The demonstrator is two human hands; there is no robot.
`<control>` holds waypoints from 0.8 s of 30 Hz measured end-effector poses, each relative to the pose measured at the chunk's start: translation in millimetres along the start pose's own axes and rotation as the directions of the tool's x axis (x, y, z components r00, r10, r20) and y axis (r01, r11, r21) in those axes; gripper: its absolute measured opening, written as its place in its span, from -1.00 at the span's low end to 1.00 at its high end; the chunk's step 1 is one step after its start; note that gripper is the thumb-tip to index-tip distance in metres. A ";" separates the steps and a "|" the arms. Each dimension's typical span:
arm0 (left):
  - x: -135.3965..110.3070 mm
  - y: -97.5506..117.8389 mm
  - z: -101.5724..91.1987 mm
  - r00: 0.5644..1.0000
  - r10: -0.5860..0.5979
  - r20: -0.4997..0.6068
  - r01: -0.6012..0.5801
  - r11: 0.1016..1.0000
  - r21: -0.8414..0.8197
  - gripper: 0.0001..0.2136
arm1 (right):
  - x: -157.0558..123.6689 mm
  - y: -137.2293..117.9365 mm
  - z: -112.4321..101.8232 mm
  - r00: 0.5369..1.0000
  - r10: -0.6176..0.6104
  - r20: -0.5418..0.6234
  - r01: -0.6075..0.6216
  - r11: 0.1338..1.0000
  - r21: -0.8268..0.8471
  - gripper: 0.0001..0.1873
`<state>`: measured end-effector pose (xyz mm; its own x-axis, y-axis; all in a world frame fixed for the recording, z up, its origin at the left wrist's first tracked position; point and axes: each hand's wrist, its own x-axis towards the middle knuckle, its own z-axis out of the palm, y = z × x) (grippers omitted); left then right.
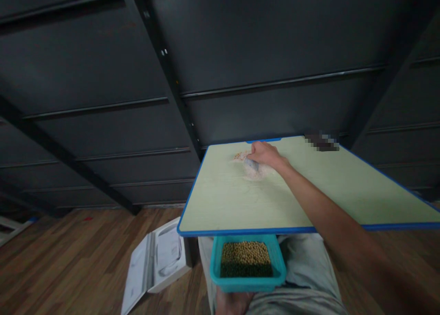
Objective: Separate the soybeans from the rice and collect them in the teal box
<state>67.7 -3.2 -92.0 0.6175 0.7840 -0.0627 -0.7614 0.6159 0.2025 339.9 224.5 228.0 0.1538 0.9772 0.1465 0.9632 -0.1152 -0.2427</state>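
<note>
My right hand (264, 154) reaches over the pale green tabletop (213, 196) with its fingers closed. Pinched in them is a small translucent blue-grey piece (252, 164), its kind blurred. Around and beneath that piece lies a thin patch of whitish grains (256, 174), and a few yellowish bits (238, 156) sit just to its left. Below the table's near edge, a teal plastic basket (252, 287) holds tan beans (250, 251) and dark green beans (245, 270). My left hand (233, 302) is at the basket's underside and supports it; its fingers are hidden.
A blue rim (247, 232) edges the table, which stands against dark metal panels (268, 40). A pixelated dark object (322, 142) rests at the far right edge. An open white box (168, 255) lies on the wood floor (85, 260) to the left.
</note>
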 end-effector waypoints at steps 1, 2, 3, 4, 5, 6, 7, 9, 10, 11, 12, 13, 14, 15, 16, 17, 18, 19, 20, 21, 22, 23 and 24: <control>0.7 -0.1 2.9 1.000 -0.001 0.010 0.001 1.000 -0.003 -0.62 | 0.5 0.9 -0.1 1.000 -0.001 -0.008 0.002 1.000 0.003 -0.73; 1.3 -0.2 5.7 1.000 0.000 0.017 0.001 1.000 -0.004 -0.64 | 0.9 1.6 -0.1 1.000 -0.001 -0.016 0.002 1.000 0.013 -0.75; 1.7 -0.3 8.2 1.000 -0.001 0.020 0.001 1.000 -0.004 -0.65 | 1.4 2.3 -0.3 1.000 -0.001 -0.023 0.002 0.999 0.032 -0.77; 1.9 -0.6 9.7 1.000 0.001 0.019 -0.001 1.000 -0.001 -0.66 | 1.9 2.8 -0.5 0.999 -0.003 -0.032 0.005 0.998 0.063 -0.79; 2.0 -0.8 10.3 1.000 0.010 0.014 -0.010 1.000 0.003 -0.67 | 2.4 3.1 -0.9 0.999 -0.005 -0.046 0.009 0.995 0.100 -0.81; 1.8 -1.1 9.8 1.000 0.010 0.006 -0.010 1.000 0.008 -0.68 | 2.9 3.4 -1.4 0.998 -0.004 -0.069 0.014 0.990 0.139 -0.83; 1.7 -1.4 8.5 1.000 0.013 -0.008 -0.013 1.000 0.009 -0.69 | 3.3 3.6 -2.0 0.995 -0.001 -0.100 0.019 0.985 0.173 -0.84; 1.6 -1.8 5.0 0.999 0.012 -0.031 -0.012 1.000 0.000 -0.69 | 4.0 4.0 -3.0 0.985 0.017 -0.173 0.020 0.977 0.212 -0.85; 1.8 -1.9 3.7 0.999 0.011 -0.032 -0.011 1.000 -0.008 -0.68 | 4.2 4.3 -3.3 0.978 0.029 -0.205 0.017 0.976 0.217 -0.85; 2.1 -1.8 2.9 1.000 0.007 -0.028 -0.007 1.000 -0.013 -0.67 | 4.4 4.8 -3.3 0.973 0.039 -0.227 0.011 0.977 0.215 -0.85; 2.5 -1.7 3.0 1.000 0.008 -0.022 -0.009 1.000 -0.015 -0.65 | 4.6 5.4 -3.0 0.970 0.049 -0.240 0.003 0.978 0.209 -0.84; 2.8 -1.5 3.6 1.000 0.017 -0.021 -0.017 1.000 -0.012 -0.63 | 4.7 6.3 -2.5 0.968 0.056 -0.245 -0.006 0.980 0.199 -0.83; 2.9 -1.3 4.6 0.999 0.026 -0.033 -0.026 1.000 -0.006 -0.62 | 4.8 7.4 -1.8 0.967 0.064 -0.246 -0.017 0.982 0.187 -0.81; 2.9 -1.2 5.6 0.997 0.036 -0.064 -0.036 0.999 0.000 -0.62 | 4.9 8.7 -1.1 0.967 0.071 -0.244 -0.028 0.984 0.175 -0.80; 2.7 -1.2 6.2 0.994 0.044 -0.101 -0.044 0.999 0.008 -0.62 | 5.0 10.1 -0.3 0.967 0.079 -0.244 -0.038 0.985 0.166 -0.79; 2.2 -1.2 6.3 0.990 0.050 -0.134 -0.049 0.999 0.014 -0.63 | 5.0 11.6 0.5 0.966 0.086 -0.244 -0.047 0.986 0.160 -0.78; 1.7 -1.2 5.8 0.987 0.051 -0.153 -0.049 0.999 0.017 -0.63 | 5.0 13.1 1.4 0.965 0.093 -0.247 -0.055 0.986 0.157 -0.77; 1.0 -1.2 5.0 0.987 0.048 -0.156 -0.046 0.999 0.018 -0.63 | 5.0 14.5 2.4 0.963 0.099 -0.250 -0.060 0.986 0.158 -0.77; 0.5 -1.1 4.0 0.989 0.048 -0.143 -0.046 0.999 0.017 -0.64 | 5.0 15.8 3.5 0.962 0.102 -0.253 -0.062 0.985 0.160 -0.76; 0.1 -0.9 3.2 0.992 0.047 -0.120 -0.045 0.999 0.017 -0.65 | 5.0 17.0 4.7 0.962 0.100 -0.253 -0.060 0.985 0.162 -0.76; 0.0 -0.8 3.1 0.994 0.046 -0.097 -0.044 0.999 0.020 -0.66 | 5.1 18.1 6.0 0.963 0.097 -0.251 -0.057 0.985 0.163 -0.77; 0.0 -0.6 3.7 0.995 0.039 -0.088 -0.037 0.999 0.026 -0.68 | 5.2 18.9 7.4 0.964 0.091 -0.248 -0.051 0.985 0.163 -0.77; 0.2 -0.5 5.0 0.996 0.031 -0.087 -0.029 0.999 0.033 -0.69 | 5.4 19.5 8.6 0.966 0.083 -0.245 -0.044 0.986 0.163 -0.77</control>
<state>69.2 -3.7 -87.2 0.5736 0.8068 -0.1415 -0.7719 0.5903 0.2361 357.6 229.1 215.8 0.2829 0.8904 0.3565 0.9067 -0.1270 -0.4023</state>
